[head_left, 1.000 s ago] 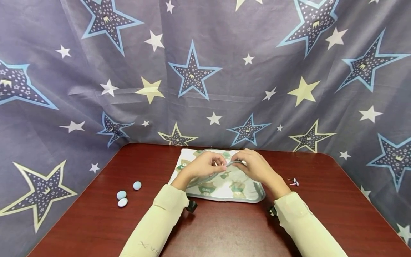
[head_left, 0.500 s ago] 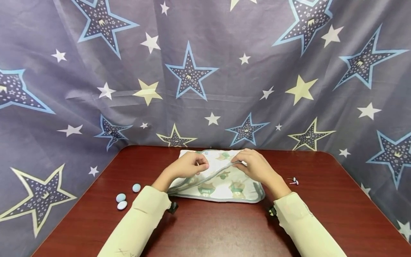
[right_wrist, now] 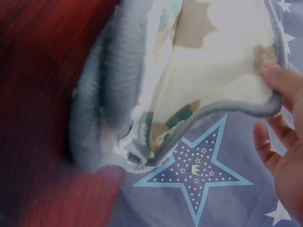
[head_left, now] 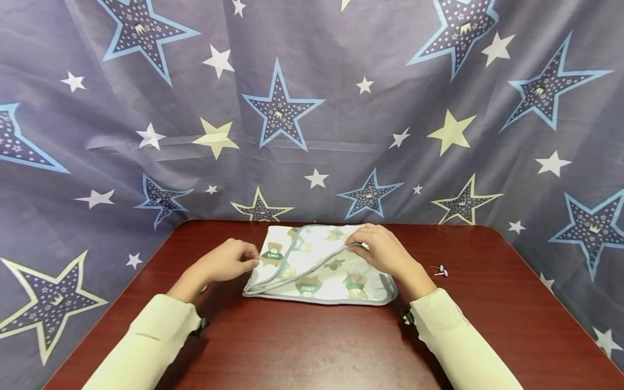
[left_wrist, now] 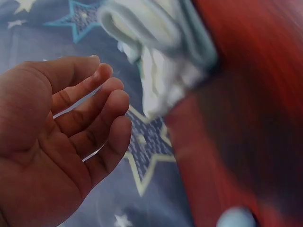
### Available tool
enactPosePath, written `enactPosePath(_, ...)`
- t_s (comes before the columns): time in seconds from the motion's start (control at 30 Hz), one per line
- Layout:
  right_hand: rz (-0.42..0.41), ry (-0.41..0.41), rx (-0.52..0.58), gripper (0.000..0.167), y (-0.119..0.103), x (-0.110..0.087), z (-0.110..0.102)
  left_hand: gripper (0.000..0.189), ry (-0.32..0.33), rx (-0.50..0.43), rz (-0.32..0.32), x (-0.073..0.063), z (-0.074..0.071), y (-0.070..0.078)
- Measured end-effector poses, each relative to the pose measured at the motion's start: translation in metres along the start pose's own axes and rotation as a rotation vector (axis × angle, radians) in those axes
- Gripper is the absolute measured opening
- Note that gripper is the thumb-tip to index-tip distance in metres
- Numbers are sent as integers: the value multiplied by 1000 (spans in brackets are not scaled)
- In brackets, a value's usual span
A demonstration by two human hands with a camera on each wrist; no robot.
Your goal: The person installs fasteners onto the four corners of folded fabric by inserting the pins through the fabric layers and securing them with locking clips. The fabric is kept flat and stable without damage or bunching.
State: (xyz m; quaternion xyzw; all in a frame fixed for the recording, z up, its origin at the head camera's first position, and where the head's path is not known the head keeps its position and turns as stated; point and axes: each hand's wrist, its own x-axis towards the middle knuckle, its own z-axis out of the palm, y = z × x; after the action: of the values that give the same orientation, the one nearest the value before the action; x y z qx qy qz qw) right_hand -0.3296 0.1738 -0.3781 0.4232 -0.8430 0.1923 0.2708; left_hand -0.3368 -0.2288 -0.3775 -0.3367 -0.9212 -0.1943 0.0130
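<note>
A folded white cloth [head_left: 331, 290] with a teddy-bear print and grey-blue piped edges lies at the back middle of the table. My right hand [head_left: 380, 249] pinches the edge of its upper layer and holds it raised. In the right wrist view the thumb and fingers of the right hand [right_wrist: 289, 127] grip a corner of the cloth [right_wrist: 213, 75], and the layers gape below. My left hand [head_left: 226, 261] hovers left of the cloth, holding nothing. Its relaxed, slightly bent fingers show in the left wrist view, with the blurred cloth [left_wrist: 165, 61] beyond.
Below the left hand a small pale oval piece [head_left: 203, 288] is mostly covered; a pale blue rounded piece [left_wrist: 236, 218] shows in the left wrist view. Pins with pale blue heads [head_left: 441, 271] lie to the right. A star-patterned curtain [head_left: 317, 135] hangs behind the table [head_left: 312, 346].
My left hand has let go of the cloth's edge and moved left, over the small oval pieces. The right hand keeps its pinch almost in place.
</note>
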Motion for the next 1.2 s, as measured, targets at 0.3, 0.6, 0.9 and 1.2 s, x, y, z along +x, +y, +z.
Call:
enactPosePath(0.3, -20, 2, -11, 14, 0, 1, 0, 12, -36, 93, -79, -45, -11, -38)
enactPosePath(0.6, -22, -39, -50, 12, 1, 1, 4, 34, -160, 180, -89, -69, -22, -54)
enactPosePath(0.9, -32, -38, -62, 12, 0, 2, 6, 45, -214, 175, -8, -73, -25, -64)
enactPosePath(1.2, -21, -54, -69, 11, 0, 2, 4, 24, -186, 190, -5, -67, -19, -71)
